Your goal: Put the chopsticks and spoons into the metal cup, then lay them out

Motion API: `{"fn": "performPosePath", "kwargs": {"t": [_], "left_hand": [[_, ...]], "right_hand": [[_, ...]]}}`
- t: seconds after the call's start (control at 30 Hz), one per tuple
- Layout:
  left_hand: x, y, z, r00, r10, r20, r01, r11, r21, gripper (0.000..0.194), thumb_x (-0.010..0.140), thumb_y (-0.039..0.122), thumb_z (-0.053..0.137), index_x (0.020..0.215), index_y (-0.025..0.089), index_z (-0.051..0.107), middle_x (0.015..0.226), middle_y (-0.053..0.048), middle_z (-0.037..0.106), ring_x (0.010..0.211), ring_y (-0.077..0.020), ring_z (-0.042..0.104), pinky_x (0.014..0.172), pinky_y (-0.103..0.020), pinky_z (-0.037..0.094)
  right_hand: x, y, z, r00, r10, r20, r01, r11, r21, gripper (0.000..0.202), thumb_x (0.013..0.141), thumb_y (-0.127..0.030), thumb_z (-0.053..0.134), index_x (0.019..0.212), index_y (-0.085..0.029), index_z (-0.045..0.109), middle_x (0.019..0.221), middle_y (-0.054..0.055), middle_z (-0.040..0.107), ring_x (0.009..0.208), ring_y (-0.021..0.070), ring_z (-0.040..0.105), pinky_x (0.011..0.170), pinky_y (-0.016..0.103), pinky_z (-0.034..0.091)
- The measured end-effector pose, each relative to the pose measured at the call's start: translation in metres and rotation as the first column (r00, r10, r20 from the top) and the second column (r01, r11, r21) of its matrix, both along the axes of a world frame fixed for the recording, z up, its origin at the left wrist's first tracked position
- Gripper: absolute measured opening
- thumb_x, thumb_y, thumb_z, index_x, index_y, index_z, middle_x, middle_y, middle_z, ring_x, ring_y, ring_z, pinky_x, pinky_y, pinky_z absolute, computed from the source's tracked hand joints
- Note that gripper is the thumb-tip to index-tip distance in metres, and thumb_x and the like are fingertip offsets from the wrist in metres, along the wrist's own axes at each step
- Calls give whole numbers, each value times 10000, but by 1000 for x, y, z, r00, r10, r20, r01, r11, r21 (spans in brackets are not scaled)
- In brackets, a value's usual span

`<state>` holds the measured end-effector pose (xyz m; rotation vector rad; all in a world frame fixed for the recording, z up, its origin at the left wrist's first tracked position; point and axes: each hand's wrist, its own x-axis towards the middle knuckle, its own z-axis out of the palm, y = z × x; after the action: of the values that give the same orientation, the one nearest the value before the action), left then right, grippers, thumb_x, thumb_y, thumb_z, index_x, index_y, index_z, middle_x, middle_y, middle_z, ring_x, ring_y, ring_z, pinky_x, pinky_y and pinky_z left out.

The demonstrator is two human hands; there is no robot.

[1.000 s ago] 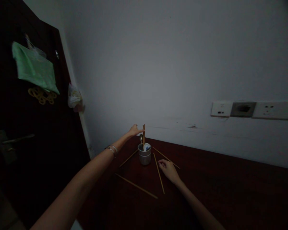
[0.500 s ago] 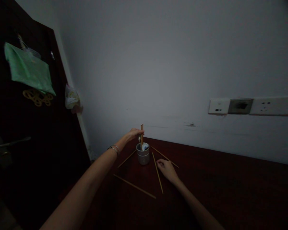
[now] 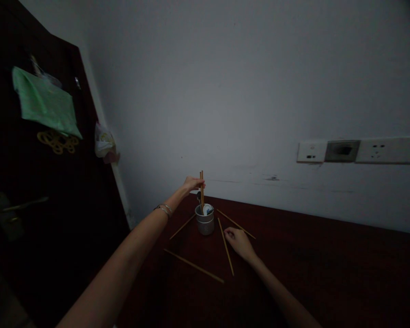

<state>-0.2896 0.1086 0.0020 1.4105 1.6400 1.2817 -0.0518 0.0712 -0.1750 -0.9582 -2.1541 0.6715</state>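
My left hand [image 3: 194,183] is closed around two upright chopsticks [image 3: 202,193], whose lower ends stand inside a grey metal holder [image 3: 205,225]. A white spoon with a blue mark [image 3: 207,209] and a thin dark-headed utensil [image 3: 199,197] share the holder. On the table, my right hand [image 3: 238,241] rests with its fingers curled in; what they hold, if anything, is hidden. Just left of it lies a loose chopstick [image 3: 226,248], and another chopstick [image 3: 237,224] runs behind it. Further chopsticks lie left of the holder [image 3: 182,227] and in front of it [image 3: 193,265].
The dark red table [image 3: 294,255] meets a pale wall [image 3: 225,91] at its back edge. Wall sockets [image 3: 341,151] are at the right. On the left is a dark door [image 3: 7,159] with a green cloth [image 3: 48,100]; a plastic bag [image 3: 104,141] hangs beside it.
My left hand has risen slightly, and the two chopsticks have come up a little with it. My right hand stays in place. The view has shifted slightly.
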Motion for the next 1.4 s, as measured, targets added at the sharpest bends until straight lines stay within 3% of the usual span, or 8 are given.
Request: {"fn": "performPosePath", "kwargs": {"t": [0.47, 0.57, 0.67, 0.8, 0.93, 1.03, 1.2, 1.4], "left_hand": [[34, -18, 92, 999, 17, 38, -28, 944, 328, 171, 725, 246, 620, 746, 80, 582, 700, -83, 645, 583, -128, 610, 634, -279, 485], [52, -27, 107, 999, -38, 15, 29, 923, 384, 158, 741, 230, 601, 763, 75, 583, 720, -85, 646, 598, -127, 614, 627, -270, 489], [74, -40, 115, 990, -140, -16, 136, 914, 382, 162, 746, 230, 599, 778, 72, 592, 747, -91, 648, 610, -130, 618, 646, -294, 495], [105, -59, 114, 953, -300, -49, 300, 898, 321, 187, 740, 251, 611, 774, 67, 604, 771, -106, 647, 621, -141, 623, 664, -332, 496], [134, -72, 105, 921, -388, -27, 380, 886, 265, 202, 745, 271, 606, 764, 70, 598, 750, -96, 648, 619, -127, 616, 644, -306, 496], [150, -74, 99, 922, -387, 11, 370, 888, 272, 190, 764, 259, 585, 761, 69, 589, 717, -85, 644, 603, -119, 611, 612, -279, 494], [156, -71, 91, 925, -371, 81, 336, 900, 277, 233, 772, 313, 575, 793, 82, 592, 719, -85, 645, 594, -118, 612, 586, -265, 491], [140, -62, 70, 847, -515, 132, 504, 857, 108, 285, 601, 268, 737, 779, 72, 632, 706, -83, 655, 609, -125, 613, 679, -316, 503]], "right_hand": [[0, -4, 3, 999, 10, -42, -11, 1000, -13, 279, 757, -256, 402, 790, -161, 662, 685, 50, 643, 626, 160, 577, 585, 241, 388], [-1, -2, 1, 987, 22, -158, -36, 996, -83, 292, 750, -290, 406, 794, -144, 654, 647, 48, 627, 594, 159, 572, 561, 251, 415], [0, 4, 12, 919, -92, -385, -13, 965, -262, 342, 735, -370, 432, 844, -116, 633, 597, 39, 601, 518, 147, 553, 459, 239, 417], [10, 3, 63, 701, -229, -675, -41, 932, -359, 382, 695, -445, 518, 864, -117, 617, 663, 56, 618, 568, 140, 578, 459, 221, 445], [19, -23, 129, 563, -63, -824, -350, 885, -306, 381, 749, -464, 484, 954, -157, 581, 900, 90, 651, 766, 165, 628, 638, 265, 509], [23, -46, 160, 556, 38, -830, -480, 831, -283, 383, 767, -423, 501, 1052, -167, 520, 894, 78, 654, 665, 148, 634, 578, 266, 515], [30, -56, 171, 619, 82, -781, -471, 835, -285, 379, 746, -379, 558, 1037, -142, 504, 526, -40, 555, 382, 90, 517, 372, 196, 425], [34, -37, 169, 546, 34, -837, -497, 818, -291, 248, 770, -333, 548, 932, -146, 523, 520, -46, 535, 395, 71, 491, 368, 178, 426]]}}
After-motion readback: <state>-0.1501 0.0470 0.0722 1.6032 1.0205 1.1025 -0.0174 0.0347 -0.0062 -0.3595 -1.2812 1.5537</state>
